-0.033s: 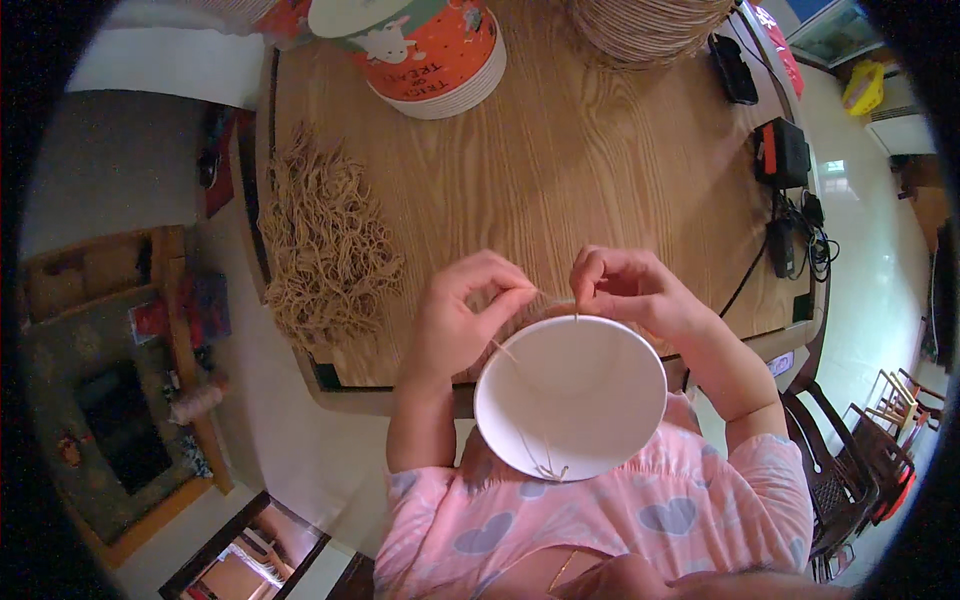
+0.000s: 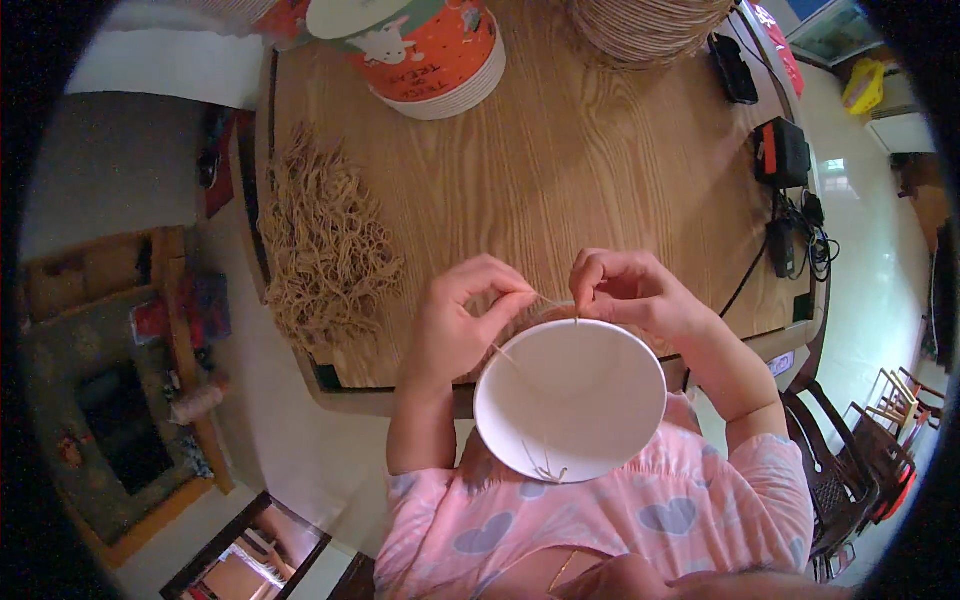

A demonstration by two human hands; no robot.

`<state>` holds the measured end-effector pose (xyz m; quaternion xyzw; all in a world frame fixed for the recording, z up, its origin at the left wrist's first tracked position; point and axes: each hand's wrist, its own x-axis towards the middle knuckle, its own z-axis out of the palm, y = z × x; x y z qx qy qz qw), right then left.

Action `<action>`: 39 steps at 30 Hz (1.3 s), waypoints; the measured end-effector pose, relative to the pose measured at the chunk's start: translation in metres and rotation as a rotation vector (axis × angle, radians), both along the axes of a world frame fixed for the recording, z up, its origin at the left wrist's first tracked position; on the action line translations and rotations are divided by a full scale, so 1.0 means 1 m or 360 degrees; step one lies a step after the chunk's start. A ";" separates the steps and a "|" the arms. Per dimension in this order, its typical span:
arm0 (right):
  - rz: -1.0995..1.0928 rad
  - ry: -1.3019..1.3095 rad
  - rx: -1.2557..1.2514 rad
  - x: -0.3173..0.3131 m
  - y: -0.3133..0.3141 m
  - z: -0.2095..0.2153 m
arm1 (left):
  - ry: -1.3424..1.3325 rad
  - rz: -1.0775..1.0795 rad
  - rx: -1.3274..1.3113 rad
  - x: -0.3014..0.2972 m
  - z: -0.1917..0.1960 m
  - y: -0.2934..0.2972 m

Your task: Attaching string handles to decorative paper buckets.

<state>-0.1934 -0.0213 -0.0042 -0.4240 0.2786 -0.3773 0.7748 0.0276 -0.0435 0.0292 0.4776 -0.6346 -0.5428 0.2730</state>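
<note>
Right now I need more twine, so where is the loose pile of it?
In the head view the tan twine pile lies on the left side of the wooden table, below the orange tub and left of the left hand.

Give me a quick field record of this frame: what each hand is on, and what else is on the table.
left hand: pinching a thin tan string just above the bowl's far rim
right hand: pinching the same string at the rim
white bowl: round, in front of the person's chest, open side up to the camera; string crosses it to a knot at the near rim
table: wooden
pile of tan strings: left part of table
orange printed tub: far edge
black devices with cables: right edge
</note>
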 end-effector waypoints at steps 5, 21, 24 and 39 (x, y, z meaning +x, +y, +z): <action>0.0132 0.0103 -0.0091 -0.003 -0.004 -0.002 | -0.0044 0.0017 -0.0133 0.001 -0.003 0.005; 0.0189 0.0179 0.0357 -0.002 0.000 0.010 | -0.0064 -0.0080 0.0106 -0.009 -0.023 0.009; 0.0157 0.0143 0.0403 -0.001 0.000 0.010 | -0.0062 -0.0069 0.0236 -0.010 -0.028 0.009; -0.0078 0.0766 -0.0454 -0.019 0.030 0.048 | 0.0670 0.0165 0.0337 0.072 -0.042 0.054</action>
